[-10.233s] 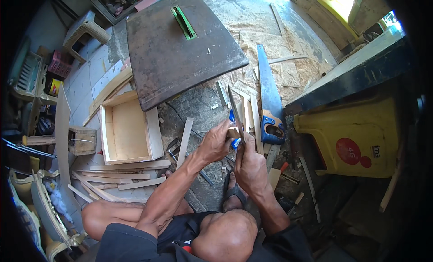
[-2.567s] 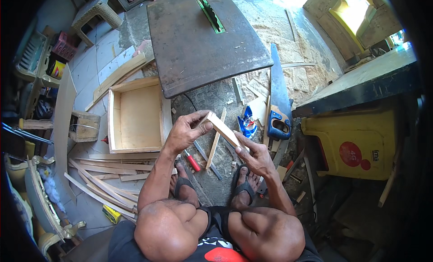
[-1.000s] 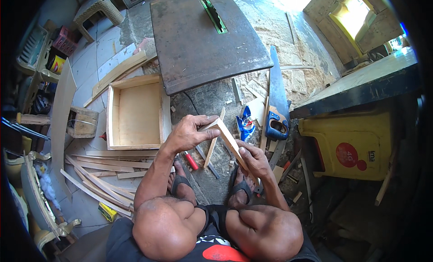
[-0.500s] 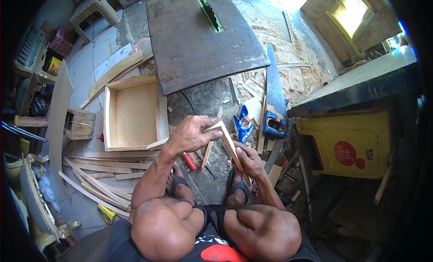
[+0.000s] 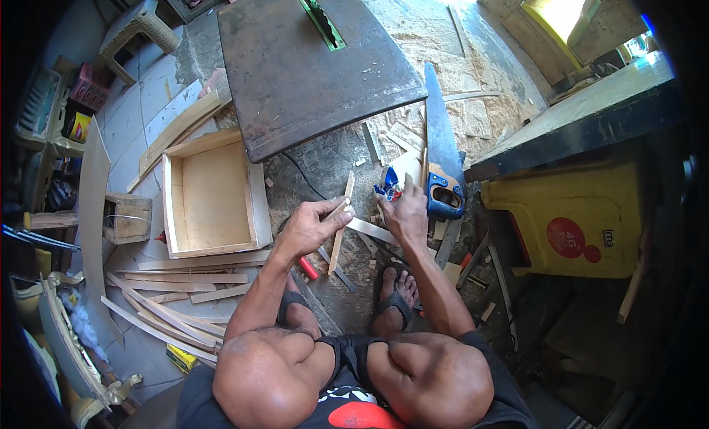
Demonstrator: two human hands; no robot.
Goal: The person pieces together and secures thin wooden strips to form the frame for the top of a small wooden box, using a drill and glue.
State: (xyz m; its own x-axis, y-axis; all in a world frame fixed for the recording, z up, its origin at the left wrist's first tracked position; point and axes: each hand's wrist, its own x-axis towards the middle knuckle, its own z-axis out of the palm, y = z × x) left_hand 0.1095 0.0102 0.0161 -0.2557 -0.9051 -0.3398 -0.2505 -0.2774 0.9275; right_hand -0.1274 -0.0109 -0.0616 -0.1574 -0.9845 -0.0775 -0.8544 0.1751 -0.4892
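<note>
A thin wood strip [image 5: 369, 229] is being held low over the concrete floor [image 5: 325, 163], just in front of the sandalled feet [image 5: 391, 300]. It is pinched at its near end by the left hand [image 5: 310, 226], thumb and forefinger closed on it with the other fingers curled beneath. The far end is covered by the right hand [image 5: 406, 215], whose fingers are folded down over it; whether they grip or only press cannot be told from above.

A second strip [image 5: 341, 222] stands nearly upright between the hands, touching the left fingertips, and appears to cross the first.

The strip is judged light and stiff along its length, yet slim enough to snap or split if bent across the grain. Its sawn faces are likely rough and dusty, so slipping is little to be feared. It would best be taken near the ends, on the broad faces, with light pressure only.

A handsaw [image 5: 439, 155] with a blue grip lies just right of the hands, its blade running up toward the table saw top [image 5: 310, 67]. An open wooden box [image 5: 210, 196] sits to the left, more strips [image 5: 170, 296] piled below it. A red-handled tool [image 5: 308, 268] lies by the left foot, and a yellow can [image 5: 576, 222] is seen well to the right.
</note>
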